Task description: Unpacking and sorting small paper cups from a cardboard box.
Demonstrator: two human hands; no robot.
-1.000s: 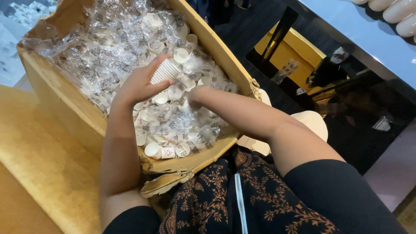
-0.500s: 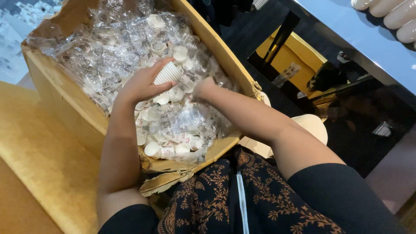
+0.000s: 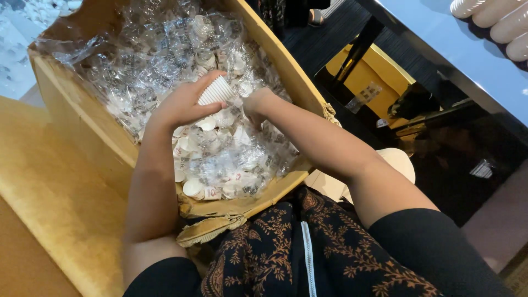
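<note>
Cardboard, tan and worn, makes up the big box (image 3: 71, 110) that fills the left half of the view, its open top heaped with clear plastic wrappers (image 3: 143, 60) and small white paper cups (image 3: 220, 165). Moving rightward from its near wall at about eight o'clock, the left hand (image 3: 179, 104) sits over the middle of the heap, fingers curled and pinching a short stack of ribbed white cups (image 3: 216, 91) at the thumb side. Half a second ago that stack lay lower among the loose cups; now it stands a little higher and tipped toward one o'clock, lifted off the pile, so a bundle has been picked out of the box and is held free of the rest. Just beside it at three o'clock, the right hand (image 3: 256, 104) is partly buried in wrappers; its fingers are hidden, so whether they are spread or closed cannot be told. It has slid closer to the stack than a second back, nearly touching it. Farther right, past the box rim, a yellow frame (image 3: 385, 66) stands on the dark floor, and at one o'clock a grey bench (image 3: 440, 49) carries long sleeves of stacked cups (image 3: 495, 22).
</note>
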